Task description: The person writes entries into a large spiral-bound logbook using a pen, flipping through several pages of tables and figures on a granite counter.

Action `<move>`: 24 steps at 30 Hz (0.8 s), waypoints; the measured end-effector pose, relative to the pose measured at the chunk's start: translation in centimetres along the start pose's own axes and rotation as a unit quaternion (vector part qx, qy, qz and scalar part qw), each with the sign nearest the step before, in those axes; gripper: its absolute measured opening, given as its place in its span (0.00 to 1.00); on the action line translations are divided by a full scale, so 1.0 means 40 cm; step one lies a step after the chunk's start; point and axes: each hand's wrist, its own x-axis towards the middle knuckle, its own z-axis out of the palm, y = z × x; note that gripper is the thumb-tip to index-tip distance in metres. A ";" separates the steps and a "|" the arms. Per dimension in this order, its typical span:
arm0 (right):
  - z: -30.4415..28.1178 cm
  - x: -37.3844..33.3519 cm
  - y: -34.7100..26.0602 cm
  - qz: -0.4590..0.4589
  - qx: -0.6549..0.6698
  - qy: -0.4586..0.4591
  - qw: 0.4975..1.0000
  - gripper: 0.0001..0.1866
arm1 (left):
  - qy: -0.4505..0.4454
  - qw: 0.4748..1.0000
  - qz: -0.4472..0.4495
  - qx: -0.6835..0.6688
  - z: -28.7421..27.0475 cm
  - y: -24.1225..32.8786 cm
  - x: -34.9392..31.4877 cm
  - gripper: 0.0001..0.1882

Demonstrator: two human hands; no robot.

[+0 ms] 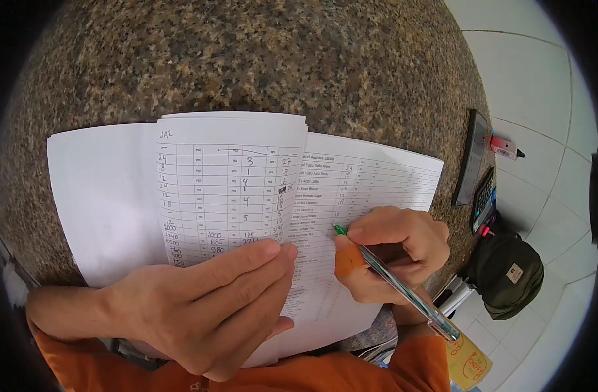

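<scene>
My left hand is closed on a curled-over sheet of paper, fingers flat together on top and thumb tip showing below. Handwritten figures fill this sheet's ruled table. In my right hand a slim clear pen with a green tip is pinched between thumb and fingers. The pen's tip points at a second printed table sheet, which lies partly under the curled one; I cannot tell whether it touches. An orange patch covers part of my right thumb. A blank white page spreads out at the left.
The papers lie on a speckled brown granite counter. Along its right edge are a dark flat device, a calculator and a pink object. Beyond it, a dark green bag stands over the white tiled floor. Something yellow shows at lower right.
</scene>
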 end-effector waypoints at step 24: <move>-0.011 -0.011 -0.005 0.039 -0.016 -0.007 0.999 0.13 | 0.003 1.000 -0.015 -0.002 0.005 0.004 0.002 0.17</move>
